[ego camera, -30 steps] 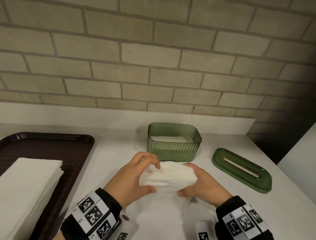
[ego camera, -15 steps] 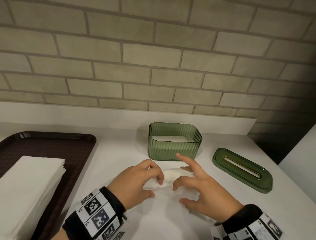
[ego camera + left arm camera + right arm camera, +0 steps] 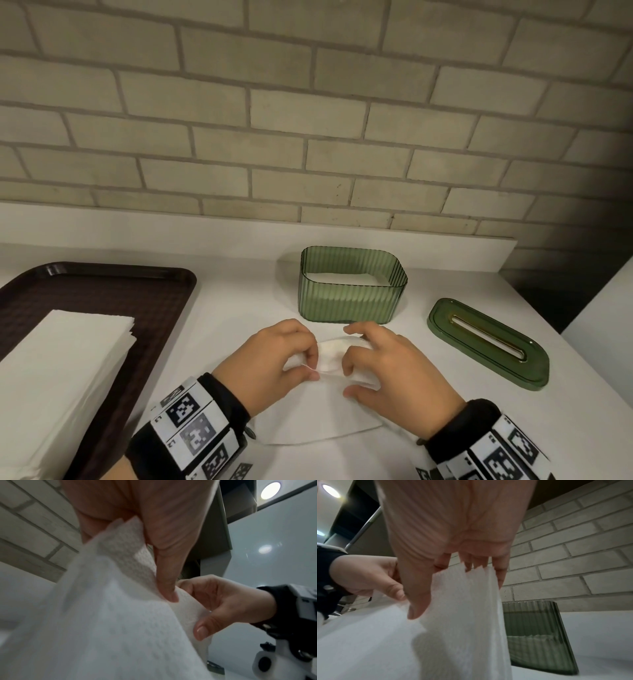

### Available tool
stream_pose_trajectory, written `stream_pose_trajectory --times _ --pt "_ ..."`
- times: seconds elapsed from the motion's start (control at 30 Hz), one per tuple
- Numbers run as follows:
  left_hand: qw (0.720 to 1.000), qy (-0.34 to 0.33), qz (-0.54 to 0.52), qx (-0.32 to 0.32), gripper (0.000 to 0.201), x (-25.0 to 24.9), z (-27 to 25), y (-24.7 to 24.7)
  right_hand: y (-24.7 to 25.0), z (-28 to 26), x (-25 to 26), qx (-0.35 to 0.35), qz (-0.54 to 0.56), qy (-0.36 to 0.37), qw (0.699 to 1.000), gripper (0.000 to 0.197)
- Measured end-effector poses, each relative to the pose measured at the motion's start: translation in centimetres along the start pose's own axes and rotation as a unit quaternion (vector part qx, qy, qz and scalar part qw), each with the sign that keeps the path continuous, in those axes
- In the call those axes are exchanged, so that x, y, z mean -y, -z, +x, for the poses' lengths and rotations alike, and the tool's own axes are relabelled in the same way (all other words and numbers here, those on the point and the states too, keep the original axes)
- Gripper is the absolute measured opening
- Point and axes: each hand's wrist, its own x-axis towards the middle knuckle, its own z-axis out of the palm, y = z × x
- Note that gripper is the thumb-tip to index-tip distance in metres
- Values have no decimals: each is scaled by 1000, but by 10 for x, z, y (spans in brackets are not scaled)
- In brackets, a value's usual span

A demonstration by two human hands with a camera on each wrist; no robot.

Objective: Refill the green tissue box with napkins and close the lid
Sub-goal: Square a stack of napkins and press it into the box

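Observation:
The ribbed green tissue box [image 3: 352, 301] stands open on the white counter, with white napkins inside it; it also shows in the right wrist view as the green box [image 3: 537, 635]. Its green slotted lid [image 3: 488, 341] lies flat to the right of the box. Just in front of the box both hands hold a small stack of white napkins [image 3: 330, 353]. My left hand [image 3: 291, 356] pinches its left end, thumb on the napkins [image 3: 120, 601]. My right hand [image 3: 370, 359] grips its right end, fingers curled over the napkins [image 3: 467, 601]. A loose sheet hangs down to the counter under the hands.
A dark brown tray [image 3: 102, 291] at the left carries a tall pile of white napkins [image 3: 58, 377]. A brick wall with a white ledge [image 3: 239, 233] runs behind the box. The counter's right edge drops off past the lid.
The napkin stack has dropped lower toward the counter and partly unfolded. My right hand let go, spread its fingers, then took hold of the right end again.

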Motion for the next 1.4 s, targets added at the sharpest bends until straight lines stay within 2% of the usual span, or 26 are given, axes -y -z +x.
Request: stream_pose_trajectory --times 0.07,0.13,0.27,0.33,0.4,0.47,0.5,0.6,0.63,0.7,0.77,0.9,1.0,1.03,1.13,1.2,1.27,1.33,1.4 --pt "1000 -4 -9 3 24 0 -1 2 0 1 -2 2 5 1 1000 32" --pt "1000 -6 -15 4 19 0 -2 3 -1 0 -3 20 7 -3 1000 22" --pt "1000 9 11 21 17 -4 -5 4 2 -1 -5 49 48 -13 998 16" --pt "998 34 46 34 32 -10 -5 6 5 -2 -5 54 85 -19 995 16" --pt "992 57 98 53 57 -15 -4 7 7 -1 -3 48 93 -27 994 26" --pt "985 73 140 62 73 -18 -2 7 9 1 0 50 67 -46 995 30" --pt "983 73 158 61 72 -19 -1 7 11 2 3 52 53 -54 996 37" --pt "974 58 211 59 57 -23 2 6 16 7 12 81 28 -54 995 76" --pt "971 60 223 65 55 -25 3 5 17 10 16 93 24 -56 994 81" --pt "964 72 239 89 59 -29 6 4 16 16 22 117 0 -59 991 74" --pt "953 86 270 109 60 -32 9 2 14 24 27 143 -29 -62 987 60" --pt "929 120 323 135 46 -30 16 1 11 39 26 180 -35 -93 979 27" --pt "919 153 326 162 36 -22 18 10 13 40 14 199 15 -128 972 18" --pt "916 158 325 172 35 -18 19 12 16 39 9 201 25 -134 970 15" --pt "915 169 311 193 32 -12 18 16 19 35 -3 212 40 -148 965 35" --pt "919 168 306 186 30 -11 18 16 19 33 -5 222 37 -145 963 31" --pt "925 145 313 160 34 -16 19 14 20 34 -3 220 16 -131 966 9" --pt "932 112 317 134 42 -26 20 10 18 35 3 210 7 -123 970 19" --pt "936 88 318 126 36 -37 23 3 14 39 13 203 6 -115 972 21"
